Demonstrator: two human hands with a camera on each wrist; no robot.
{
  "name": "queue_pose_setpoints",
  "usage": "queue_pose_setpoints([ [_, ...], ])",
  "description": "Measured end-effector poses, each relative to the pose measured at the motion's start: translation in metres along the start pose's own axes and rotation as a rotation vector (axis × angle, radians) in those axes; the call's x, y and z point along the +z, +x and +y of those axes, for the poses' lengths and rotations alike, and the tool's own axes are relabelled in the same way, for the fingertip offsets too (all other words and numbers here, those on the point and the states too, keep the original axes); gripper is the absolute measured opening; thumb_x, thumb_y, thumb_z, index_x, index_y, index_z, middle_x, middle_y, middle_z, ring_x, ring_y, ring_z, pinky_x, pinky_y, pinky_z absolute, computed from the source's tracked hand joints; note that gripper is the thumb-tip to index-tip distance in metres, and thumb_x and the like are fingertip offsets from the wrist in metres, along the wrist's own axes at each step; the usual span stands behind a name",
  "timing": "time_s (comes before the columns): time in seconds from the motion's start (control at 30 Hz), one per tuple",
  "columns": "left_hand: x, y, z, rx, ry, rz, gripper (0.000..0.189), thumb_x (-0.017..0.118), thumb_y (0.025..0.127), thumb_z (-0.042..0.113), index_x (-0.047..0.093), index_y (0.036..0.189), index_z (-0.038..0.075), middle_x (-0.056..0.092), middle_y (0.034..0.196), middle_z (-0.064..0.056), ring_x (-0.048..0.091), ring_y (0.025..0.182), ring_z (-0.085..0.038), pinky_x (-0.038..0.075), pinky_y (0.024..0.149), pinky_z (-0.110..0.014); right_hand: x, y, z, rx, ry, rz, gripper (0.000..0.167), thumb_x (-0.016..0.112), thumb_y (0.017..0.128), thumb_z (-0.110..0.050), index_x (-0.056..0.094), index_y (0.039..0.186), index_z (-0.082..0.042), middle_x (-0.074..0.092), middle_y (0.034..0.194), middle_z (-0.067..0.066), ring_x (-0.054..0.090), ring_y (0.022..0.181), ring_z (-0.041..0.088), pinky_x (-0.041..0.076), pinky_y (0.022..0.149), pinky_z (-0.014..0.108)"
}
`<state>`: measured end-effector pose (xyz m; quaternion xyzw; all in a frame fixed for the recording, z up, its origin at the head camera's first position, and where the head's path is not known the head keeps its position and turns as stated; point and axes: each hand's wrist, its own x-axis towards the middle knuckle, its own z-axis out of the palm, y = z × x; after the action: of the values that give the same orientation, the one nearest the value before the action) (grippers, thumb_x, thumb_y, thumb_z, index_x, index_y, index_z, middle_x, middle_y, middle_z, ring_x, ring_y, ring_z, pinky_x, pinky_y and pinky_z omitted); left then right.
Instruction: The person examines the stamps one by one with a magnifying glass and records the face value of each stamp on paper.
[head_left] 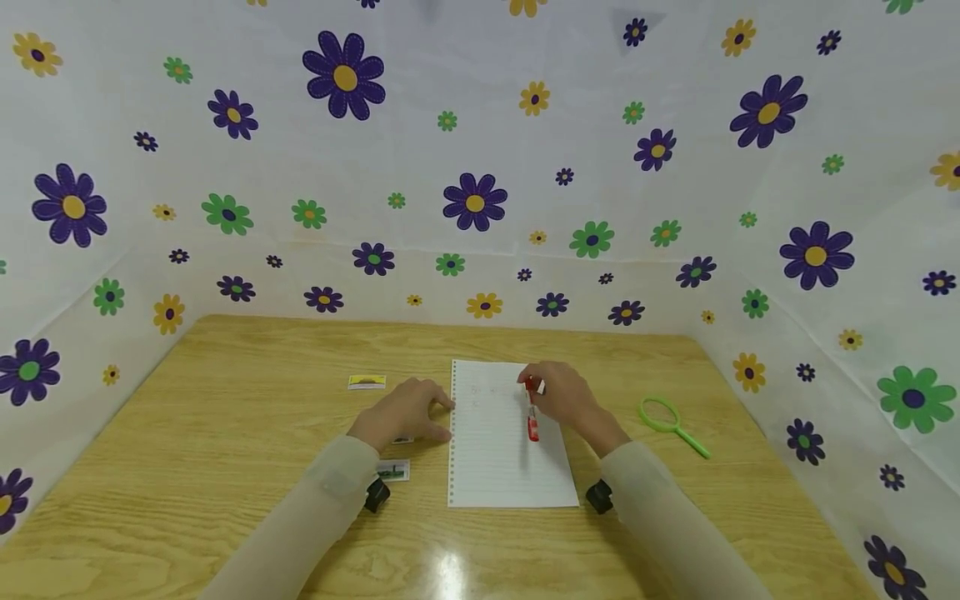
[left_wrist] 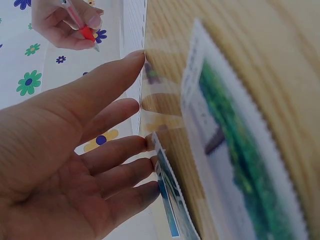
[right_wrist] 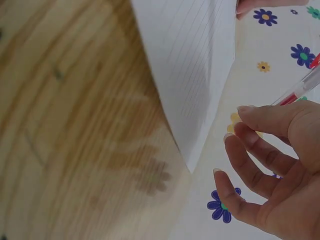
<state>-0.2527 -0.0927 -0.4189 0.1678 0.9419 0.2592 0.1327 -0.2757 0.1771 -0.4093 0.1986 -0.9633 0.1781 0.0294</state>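
A lined sheet of loose-leaf paper [head_left: 495, 467] lies on the table, with faint marks near its top. My right hand [head_left: 566, 396] is over the sheet's upper right part and pinches a red and clear pen [head_left: 533, 427]. In the left wrist view the pen's tip [left_wrist: 97, 48] points away from the fingers. My left hand [head_left: 405, 412] rests at the punched left edge, its thumb and fingers spread and holding nothing. Beneath and beside it lie two stamps, a green landscape one [left_wrist: 235, 160] and a bluish one [left_wrist: 172, 200], partly hidden by the hand in the head view.
A yellow stamp [head_left: 367, 382] lies farther back on the left. On the right is a green magnifying glass [head_left: 692, 442]. The wooden table [head_left: 247, 417] is bounded at the back and sides by a flower-printed white cloth [head_left: 420, 158].
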Motion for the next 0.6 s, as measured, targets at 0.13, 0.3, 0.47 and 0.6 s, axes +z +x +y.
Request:
queue_pose_setpoints([
  [0.13,0.000,-0.001,0.000,0.011,0.007,0.004,0.047,0.087,0.084,0.026,0.073,0.128,0.014,0.064,0.142,-0.006,0.053,0.139,-0.034,0.044,0.116,-0.052,-0.002,-0.003,0.007,0.014,0.001,0.004,0.023,0.075,0.090,0.000,0.077,0.111,-0.007,0.075,0.097,0.008,0.061,0.081,0.019,0.058,0.076,0.034],
  [0.3,0.001,0.001,-0.002,0.025,0.011,0.011,0.047,0.087,0.084,0.027,0.073,0.128,0.014,0.065,0.141,-0.006,0.054,0.138,-0.033,0.045,0.116,-0.051,-0.005,-0.008,0.015,0.028,-0.005,0.014,0.022,0.074,0.090,0.001,0.077,0.110,-0.007,0.075,0.098,0.008,0.062,0.083,0.021,0.059,0.078,0.036],
  [0.47,0.002,0.001,-0.003,0.021,0.012,0.011,0.047,0.087,0.084,0.027,0.074,0.128,0.015,0.066,0.141,-0.006,0.053,0.138,-0.034,0.045,0.116,-0.051,-0.010,-0.013,0.024,0.061,-0.016,-0.001,0.022,0.073,0.090,0.001,0.076,0.109,-0.007,0.075,0.099,0.009,0.061,0.084,0.022,0.058,0.080,0.040],
  [0.6,0.002,0.001,-0.004,0.022,0.008,0.015,0.047,0.087,0.084,0.027,0.074,0.127,0.015,0.066,0.141,-0.005,0.054,0.138,-0.033,0.045,0.115,-0.051,-0.014,-0.017,0.033,0.057,-0.044,-0.007,0.021,0.073,0.088,0.002,0.075,0.107,-0.007,0.075,0.096,0.010,0.061,0.082,0.022,0.057,0.077,0.040],
])
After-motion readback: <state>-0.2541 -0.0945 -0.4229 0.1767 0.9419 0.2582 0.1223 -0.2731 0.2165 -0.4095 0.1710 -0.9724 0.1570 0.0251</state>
